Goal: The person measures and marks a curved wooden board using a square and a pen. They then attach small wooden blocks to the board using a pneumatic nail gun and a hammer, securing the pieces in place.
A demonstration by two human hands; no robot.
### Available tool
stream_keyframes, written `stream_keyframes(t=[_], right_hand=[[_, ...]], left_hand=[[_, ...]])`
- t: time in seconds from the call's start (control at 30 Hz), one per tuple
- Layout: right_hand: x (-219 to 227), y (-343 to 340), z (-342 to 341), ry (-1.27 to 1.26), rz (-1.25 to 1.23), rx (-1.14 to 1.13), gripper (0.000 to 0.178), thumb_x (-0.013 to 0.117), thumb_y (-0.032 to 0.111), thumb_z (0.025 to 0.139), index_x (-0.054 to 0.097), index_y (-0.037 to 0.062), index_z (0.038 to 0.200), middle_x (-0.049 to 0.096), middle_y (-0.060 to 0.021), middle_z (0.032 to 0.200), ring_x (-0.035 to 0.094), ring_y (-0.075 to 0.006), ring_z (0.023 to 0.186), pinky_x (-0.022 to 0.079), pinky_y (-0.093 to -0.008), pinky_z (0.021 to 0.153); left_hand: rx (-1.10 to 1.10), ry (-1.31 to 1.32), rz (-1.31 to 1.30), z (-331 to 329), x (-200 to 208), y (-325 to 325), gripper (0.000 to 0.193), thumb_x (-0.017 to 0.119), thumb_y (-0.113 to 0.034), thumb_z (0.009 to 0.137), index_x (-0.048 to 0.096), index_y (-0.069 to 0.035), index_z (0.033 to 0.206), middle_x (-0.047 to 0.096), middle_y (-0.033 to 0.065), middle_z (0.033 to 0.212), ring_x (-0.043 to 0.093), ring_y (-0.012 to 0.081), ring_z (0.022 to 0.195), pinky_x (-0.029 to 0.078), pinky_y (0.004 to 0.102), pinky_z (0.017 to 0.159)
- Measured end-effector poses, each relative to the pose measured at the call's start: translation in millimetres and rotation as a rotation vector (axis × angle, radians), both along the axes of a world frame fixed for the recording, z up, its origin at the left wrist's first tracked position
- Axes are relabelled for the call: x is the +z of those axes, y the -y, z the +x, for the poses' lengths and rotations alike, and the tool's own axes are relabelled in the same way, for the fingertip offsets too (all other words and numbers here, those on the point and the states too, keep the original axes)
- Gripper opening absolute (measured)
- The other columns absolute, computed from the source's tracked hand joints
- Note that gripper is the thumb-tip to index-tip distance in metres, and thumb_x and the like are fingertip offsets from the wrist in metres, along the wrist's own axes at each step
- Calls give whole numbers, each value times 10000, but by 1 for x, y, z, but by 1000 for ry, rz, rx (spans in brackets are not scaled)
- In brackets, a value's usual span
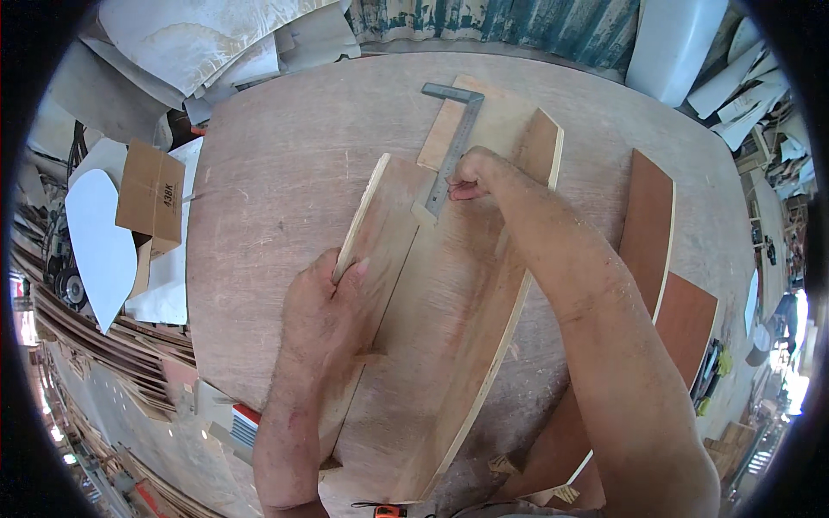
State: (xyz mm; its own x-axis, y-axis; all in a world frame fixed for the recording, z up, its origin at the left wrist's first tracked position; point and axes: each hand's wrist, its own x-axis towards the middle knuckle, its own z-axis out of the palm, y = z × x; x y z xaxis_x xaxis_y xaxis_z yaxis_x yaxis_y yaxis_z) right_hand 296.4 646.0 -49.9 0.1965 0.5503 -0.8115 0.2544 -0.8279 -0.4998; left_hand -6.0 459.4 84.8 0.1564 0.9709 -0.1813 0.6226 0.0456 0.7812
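A long wooden board (423,285) lies lengthwise on the table, with a taller side board (484,371) along its right edge. On its left stands a shorter wooden panel (380,203), and my left hand (324,293) is wrapped over that panel's outer edge, thumb on its inner face. A metal try square (455,147) rests at the far end, its blade slanting down toward the panel's corner. Beside the blade's near end, my right hand (475,175) is closed, fingers curled; whatever is in it is too small or hidden to make out.
Reddish-brown boards (649,224) lie on the right of the large wooden table (259,190). A cardboard box (149,194) stands at the left beside white sheets. An orange tape measure (389,511) sits at the near edge. Beyond the table is a white container (673,52).
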Motion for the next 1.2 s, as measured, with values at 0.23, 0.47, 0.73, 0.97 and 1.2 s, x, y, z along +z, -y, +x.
stream_keyframes(t=[0.23, 0.47, 0.73, 0.97, 1.2], right_hand=[[6, 0, -7, 185, 258, 15, 90, 744, 88, 881, 685, 25, 854, 678, -87, 790, 694, -198, 712, 583, -336, 549], [161, 60, 58, -272, 638, -234, 99, 736, 131, 917, 680, 62, 871, 622, -31, 741, 561, -132, 607, 481, -311, 536], [322, 494, 132, 131, 1053, -350, 199, 689, 205, 944, 656, 9, 944, 630, -3, 749, 579, -87, 635, 468, -249, 577], [308, 766, 137, 33, 1105, -823, 135, 670, 161, 975, 653, 28, 985, 663, -35, 824, 619, -118, 635, 495, -254, 560], [234, 889, 205, -53, 1155, -1054, 110, 631, 129, 1002, 652, 27, 1036, 674, -34, 851, 637, -118, 671, 507, -248, 583]], left_hand=[[-61, -139, 97, -3, 5, -2, 279, 616, -286, 978, 654, -25, 1069, 680, 256, 911, 651, 456, 878, 505, 504, 753], [-103, -360, 223, -9, -2, -4, 312, 618, -297, 967, 647, -21, 1111, 689, 230, 913, 667, 429, 862, 514, 502, 756], [-82, -117, 748, 47, 25, 70, 388, 638, -306, 950, 625, -32, 1225, 629, 202, 1242, 594, 395, 1142, 479, 474, 966], [-582, 298, 233, 166, 7, 409, 517, 752, -316, 864, 608, -23, 1264, 622, 175, 1278, 548, 383, 1228, 408, 476, 1075], [-634, 36, 260, 258, 19, 554, 758, 715, -459, 865, 493, 80, 1349, 516, 287, 1357, 457, 425, 1301, 350, 501, 1127]])
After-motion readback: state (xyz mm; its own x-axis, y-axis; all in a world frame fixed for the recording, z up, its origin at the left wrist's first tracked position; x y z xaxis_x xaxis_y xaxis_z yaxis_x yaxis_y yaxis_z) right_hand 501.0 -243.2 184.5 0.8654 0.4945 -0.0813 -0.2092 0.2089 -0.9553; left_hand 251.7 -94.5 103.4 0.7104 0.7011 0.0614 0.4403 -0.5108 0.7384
